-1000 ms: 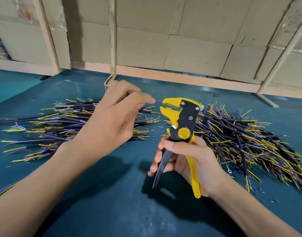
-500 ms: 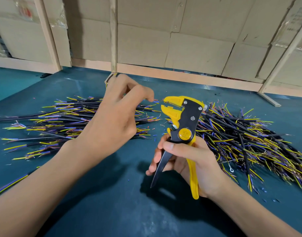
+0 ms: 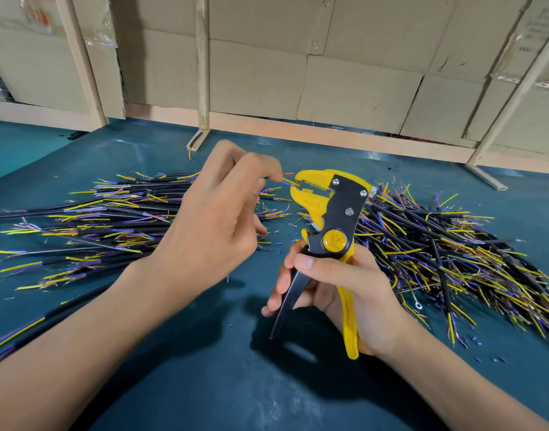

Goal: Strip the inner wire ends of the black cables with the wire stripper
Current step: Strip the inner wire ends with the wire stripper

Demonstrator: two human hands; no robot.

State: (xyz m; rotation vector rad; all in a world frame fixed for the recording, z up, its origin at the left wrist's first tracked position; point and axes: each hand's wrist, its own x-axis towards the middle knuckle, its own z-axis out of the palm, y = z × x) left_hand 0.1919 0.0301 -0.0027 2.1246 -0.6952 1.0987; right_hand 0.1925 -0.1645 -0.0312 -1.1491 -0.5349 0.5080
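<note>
Yellow wire (image 3: 287,181) going into the wire stripper (image 3: 332,219)
Left hand (image 3: 217,222) pinches it right at the open jaws; right hand (image 3: 344,290) wraps the handles, half squeezed.

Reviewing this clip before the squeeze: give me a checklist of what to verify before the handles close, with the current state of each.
1. Yellow and black wire stripper gripped by the right hand: ok.
2. Stripper handles spread, jaws standing apart: ok.
3. Thin yellow inner wire pinched by the left hand: ok.
4. Wire tip at the jaw mouth: ok; how deep it sits: cannot tell.
5. Only one wire in the jaws: cannot tell.
6. Left fingertips outside the jaws: ok, though close.
</note>
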